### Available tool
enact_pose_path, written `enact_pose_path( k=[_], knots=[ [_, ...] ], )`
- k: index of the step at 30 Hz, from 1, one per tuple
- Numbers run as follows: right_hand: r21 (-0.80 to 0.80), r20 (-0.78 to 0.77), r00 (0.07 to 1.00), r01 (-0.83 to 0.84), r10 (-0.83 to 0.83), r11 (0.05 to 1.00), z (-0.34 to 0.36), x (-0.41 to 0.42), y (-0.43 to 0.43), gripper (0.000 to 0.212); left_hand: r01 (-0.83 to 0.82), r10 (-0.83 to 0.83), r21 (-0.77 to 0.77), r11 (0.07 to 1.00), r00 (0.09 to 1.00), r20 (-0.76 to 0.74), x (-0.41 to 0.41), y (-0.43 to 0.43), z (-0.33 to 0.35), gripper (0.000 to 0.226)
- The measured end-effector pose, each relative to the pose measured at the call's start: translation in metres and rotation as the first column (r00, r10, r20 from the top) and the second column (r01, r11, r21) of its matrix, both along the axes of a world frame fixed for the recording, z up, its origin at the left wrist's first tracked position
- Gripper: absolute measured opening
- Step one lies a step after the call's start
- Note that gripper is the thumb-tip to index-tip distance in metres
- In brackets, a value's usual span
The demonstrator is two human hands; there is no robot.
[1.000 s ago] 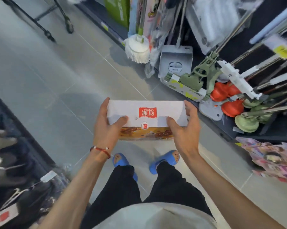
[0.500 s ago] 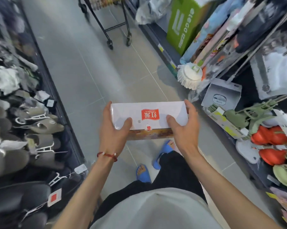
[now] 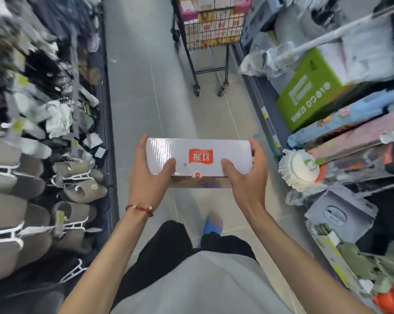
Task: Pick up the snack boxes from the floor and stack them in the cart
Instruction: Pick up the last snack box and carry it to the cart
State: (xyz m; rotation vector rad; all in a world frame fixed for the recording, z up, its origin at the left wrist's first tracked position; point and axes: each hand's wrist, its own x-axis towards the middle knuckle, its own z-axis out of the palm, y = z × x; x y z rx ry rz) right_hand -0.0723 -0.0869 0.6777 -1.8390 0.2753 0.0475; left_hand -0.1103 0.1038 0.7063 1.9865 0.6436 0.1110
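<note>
Snack box [image 3: 199, 156]: flat, glossy white rectangle.
Left grip [image 3: 149, 180], right grip [image 3: 248, 177]: clamped on its ends.
Cart [image 3: 210, 30]: black wire mesh.

You have turned to face up the aisle. The cart [image 3: 214, 39], a second ago only wheels far off beyond your left hand [image 3: 149, 177], now stands straight ahead beyond both hands, its stacked boxes [image 3: 211, 21] showing. The white mop head [image 3: 299, 169] has slid from beyond the snack box [image 3: 198, 158] to just right of your right hand [image 3: 248, 177]. A rack of grey slippers [image 3: 75, 189] has come in left of your left hand. Only one blue sandal [image 3: 211, 223] now shows beneath your hands, where two did.
</note>
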Motion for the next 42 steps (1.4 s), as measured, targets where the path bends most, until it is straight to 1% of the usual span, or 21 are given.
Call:
enact_pose_path(
  k=[4, 9, 12, 15, 19, 23, 26, 31, 35, 40, 42],
  knots=[
    [-0.001, -0.004, 0.998, -0.062, 0.062, 0.998, 0.007, 0.065, 0.023, 0.070, -0.063, 0.063, 0.008, 0.998, 0.998, 0.013, 0.057, 0.022, 0.005, 0.073],
    [-0.004, 0.002, 0.996, -0.086, 0.086, 0.996, 0.002, 0.158, 0.064, 0.076, -0.109, 0.110, -0.025, 0.994, 0.994, 0.017, 0.142, 0.062, -0.003, 0.072],
    [-0.009, -0.006, 0.997, -0.075, 0.075, 0.997, 0.001, 0.219, 0.097, 0.080, -0.105, 0.106, -0.051, 0.993, 0.994, 0.011, 0.201, 0.095, -0.010, 0.071],
    [-0.030, 0.007, 0.998, -0.065, 0.065, 0.997, -0.001, 0.281, 0.130, 0.077, -0.080, 0.081, -0.069, 0.994, 0.997, 0.014, 0.268, 0.130, -0.010, 0.072],
    [-0.043, 0.007, 1.000, -0.020, 0.020, 0.999, 0.005, 0.357, 0.174, 0.075, -0.028, 0.029, -0.063, 0.998, 1.000, 0.007, 0.354, 0.176, 0.000, 0.072],
    [-0.039, 0.010, 1.000, 0.028, -0.028, 0.999, 0.015, 0.427, 0.211, 0.077, 0.012, -0.012, -0.047, 0.999, 1.000, 0.003, 0.436, 0.211, 0.017, 0.079],
    [-0.013, 0.028, 0.996, 0.081, -0.081, 0.997, 0.020, 0.481, 0.230, 0.077, 0.054, -0.054, -0.024, 0.998, 0.998, 0.024, 0.499, 0.231, 0.022, 0.074],
    [0.025, 0.031, 0.989, 0.146, -0.147, 0.989, 0.018, 0.577, 0.250, 0.074, 0.092, -0.094, 0.033, 0.995, 0.994, 0.054, 0.608, 0.250, 0.013, 0.067],
    [0.083, 0.038, 0.977, 0.205, -0.209, 0.975, 0.006, 0.656, 0.260, 0.072, 0.167, -0.173, 0.083, 0.982, 0.982, 0.072, 0.702, 0.259, 0.005, 0.067],
    [0.123, -0.005, 0.959, 0.281, -0.283, 0.952, 0.005, 0.735, 0.268, 0.074, 0.211, -0.214, 0.074, 0.975, 0.976, 0.037, 0.801, 0.261, 0.008, 0.068],
    [0.132, -0.020, 0.947, 0.321, -0.321, 0.938, 0.003, 0.762, 0.271, 0.073, 0.246, -0.247, 0.031, 0.969, 0.969, 0.019, 0.835, 0.263, 0.004, 0.070]
  ],
)
